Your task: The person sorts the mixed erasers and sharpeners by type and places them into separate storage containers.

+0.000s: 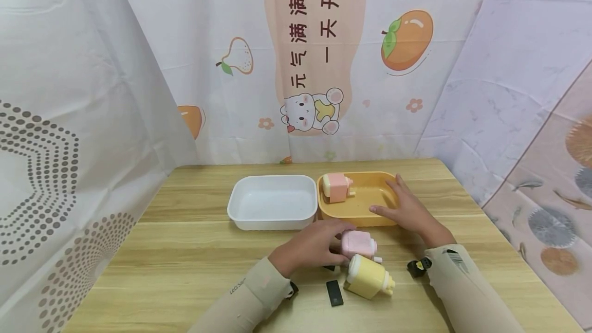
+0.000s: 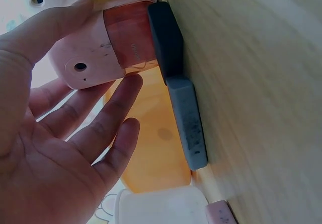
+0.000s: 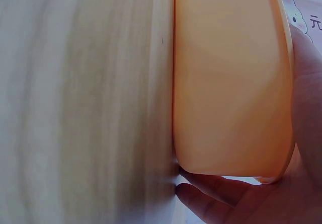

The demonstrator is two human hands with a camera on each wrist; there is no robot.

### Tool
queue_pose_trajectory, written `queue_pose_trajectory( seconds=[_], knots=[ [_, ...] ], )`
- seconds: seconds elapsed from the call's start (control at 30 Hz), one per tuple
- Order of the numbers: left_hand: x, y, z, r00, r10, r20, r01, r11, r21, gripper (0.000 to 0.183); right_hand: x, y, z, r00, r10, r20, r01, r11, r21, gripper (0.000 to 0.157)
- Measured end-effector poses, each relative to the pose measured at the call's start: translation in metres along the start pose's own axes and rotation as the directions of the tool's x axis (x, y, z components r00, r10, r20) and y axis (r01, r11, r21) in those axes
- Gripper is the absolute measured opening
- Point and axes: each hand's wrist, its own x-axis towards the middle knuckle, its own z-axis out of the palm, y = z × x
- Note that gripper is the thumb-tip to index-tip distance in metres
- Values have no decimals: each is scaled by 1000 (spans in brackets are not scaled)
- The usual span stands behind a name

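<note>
From where I stand, the person's left hand has thumb and fingers clamped about a pink sharpener, in front of the orange tray; the right hand grips that tray's right end, thumb over the rim; a coral sharpener sits inside, at the left; a yellow sharpener and a dark block lie nearer the person on the wooden surface; a white tray stands left of the orange one.

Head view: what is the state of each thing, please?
White rectangular plastic tray: upright, unheld
Orange rectangular plastic tray: upright, in right grip
Coral boxy plastic device: inside orange tray
Pink boxy plastic device: in left grip
Yellow boxy plastic device: unheld
Black rectangular block: flat, unheld
Second black block: partly hidden
</note>
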Motion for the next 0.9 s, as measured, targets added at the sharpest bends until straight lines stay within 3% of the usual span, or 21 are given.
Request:
queue_pose_trajectory(
  seconds=[0.9],
  knots=[
    [1, -3, 0, 1000, 12, -7, -12, 999, -50, 55, -1, -2, 0, 1000, 1, 2, -1, 1000, 1, 114]
  ],
)
